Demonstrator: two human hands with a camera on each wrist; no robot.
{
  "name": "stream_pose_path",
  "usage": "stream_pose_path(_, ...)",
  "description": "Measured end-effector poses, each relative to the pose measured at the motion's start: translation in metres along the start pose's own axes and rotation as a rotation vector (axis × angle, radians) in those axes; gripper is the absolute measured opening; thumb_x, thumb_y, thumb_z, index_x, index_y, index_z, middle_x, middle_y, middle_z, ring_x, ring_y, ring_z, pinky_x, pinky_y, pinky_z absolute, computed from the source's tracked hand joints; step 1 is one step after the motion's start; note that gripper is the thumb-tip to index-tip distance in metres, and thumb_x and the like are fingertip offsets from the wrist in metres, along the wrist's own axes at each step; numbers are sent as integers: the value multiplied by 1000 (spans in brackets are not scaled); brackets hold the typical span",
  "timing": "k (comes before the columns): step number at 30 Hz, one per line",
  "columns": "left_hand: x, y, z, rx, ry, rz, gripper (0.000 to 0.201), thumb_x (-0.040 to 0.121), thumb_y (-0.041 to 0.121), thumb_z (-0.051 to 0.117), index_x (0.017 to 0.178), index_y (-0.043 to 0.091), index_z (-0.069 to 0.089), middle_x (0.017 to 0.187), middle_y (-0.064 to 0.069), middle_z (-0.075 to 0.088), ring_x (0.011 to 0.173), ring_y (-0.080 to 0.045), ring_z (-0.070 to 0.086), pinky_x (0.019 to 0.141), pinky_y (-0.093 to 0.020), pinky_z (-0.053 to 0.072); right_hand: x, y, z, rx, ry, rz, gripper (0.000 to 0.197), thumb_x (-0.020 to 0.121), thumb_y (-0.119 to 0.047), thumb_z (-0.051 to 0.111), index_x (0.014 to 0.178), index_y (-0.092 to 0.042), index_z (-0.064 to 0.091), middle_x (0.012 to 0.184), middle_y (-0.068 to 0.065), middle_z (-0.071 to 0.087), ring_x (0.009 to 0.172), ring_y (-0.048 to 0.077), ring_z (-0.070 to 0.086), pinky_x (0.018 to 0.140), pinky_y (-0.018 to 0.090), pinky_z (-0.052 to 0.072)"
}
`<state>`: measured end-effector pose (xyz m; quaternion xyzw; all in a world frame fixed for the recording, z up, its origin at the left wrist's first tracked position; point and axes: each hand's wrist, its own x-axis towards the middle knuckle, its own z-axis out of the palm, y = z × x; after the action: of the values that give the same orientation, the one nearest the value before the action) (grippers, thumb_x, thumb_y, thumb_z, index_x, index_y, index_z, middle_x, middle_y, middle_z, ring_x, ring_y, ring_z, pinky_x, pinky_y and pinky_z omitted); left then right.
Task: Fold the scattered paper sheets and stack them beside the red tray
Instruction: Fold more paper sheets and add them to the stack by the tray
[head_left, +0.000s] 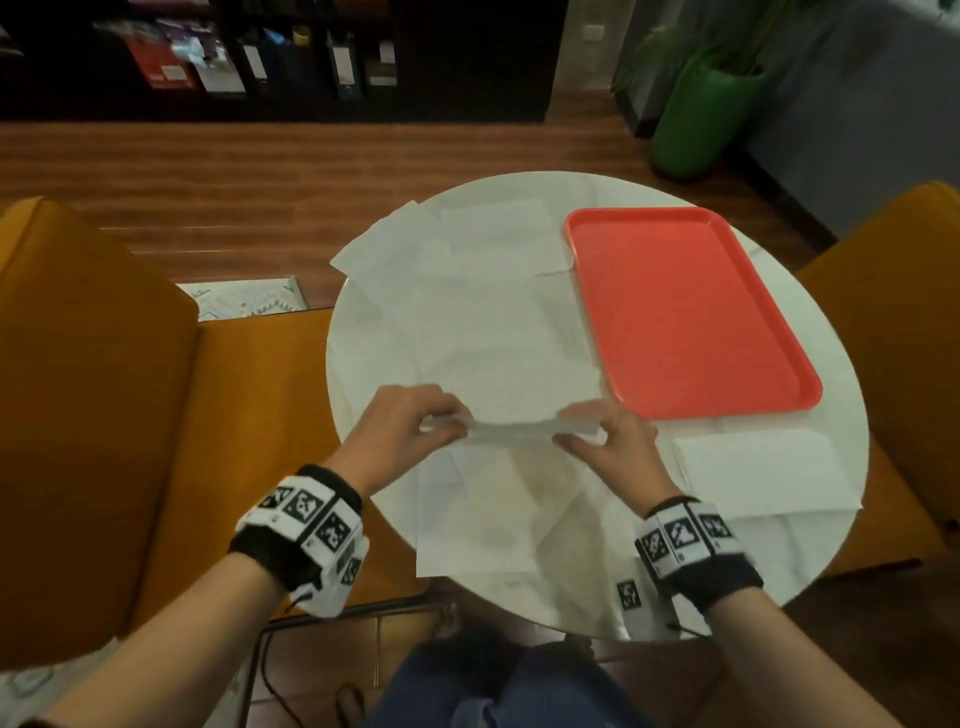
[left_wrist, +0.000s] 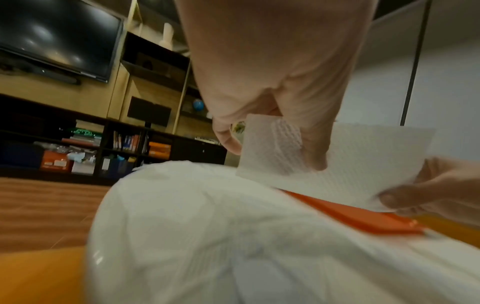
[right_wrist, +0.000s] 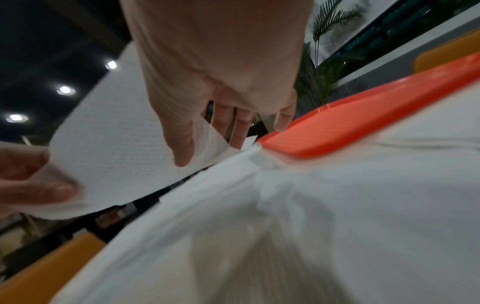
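Note:
A white textured paper sheet (head_left: 511, 430) hangs folded above the table, stretched between both hands. My left hand (head_left: 415, 423) pinches its left end (left_wrist: 275, 148) between thumb and fingers. At the right end (right_wrist: 116, 133), my right hand (head_left: 597, 434) pinches it between thumb and forefinger, the other fingers spread. The red tray (head_left: 685, 312) lies empty at the right of the round white table (head_left: 831, 364). Several loose sheets (head_left: 483, 291) lie flat left of the tray and under my hands. A folded sheet (head_left: 763, 475) rests in front of the tray.
Orange chairs (head_left: 104, 415) stand to the left and right (head_left: 904, 249) of the table. A green plant pot (head_left: 701, 114) and dark shelves (head_left: 260, 57) stand beyond on the wooden floor. A small tagged white block (head_left: 631, 597) sits at the table's near edge.

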<state>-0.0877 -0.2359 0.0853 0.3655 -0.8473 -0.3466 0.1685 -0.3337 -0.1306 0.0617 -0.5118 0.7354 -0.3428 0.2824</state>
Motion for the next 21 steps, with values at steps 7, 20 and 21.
stream_pose_path(7,-30,-28,46,-76,-150,-203,13,89,26,64,101,25,71,99,8,69,95,-9,61,89,-35,49,-29,41,25,-278,-116,147,50,80,-8,60,66,-57,57,103,-20,64,110,5,52,82,33,20)
stream_pose_path(20,57,-14,42,7,-110,-258,27,85,27,67,111,25,64,116,1,65,110,-21,57,94,-38,45,-9,24,15,-150,-53,488,27,85,-39,60,88,-14,69,86,2,69,89,24,60,87,39,36)
stream_pose_path(21,58,-14,46,66,-106,-239,33,86,28,66,118,25,60,121,0,62,113,-22,55,97,-39,42,-8,24,17,-157,-57,496,26,85,-38,60,87,-13,68,86,3,69,89,24,60,86,39,36)
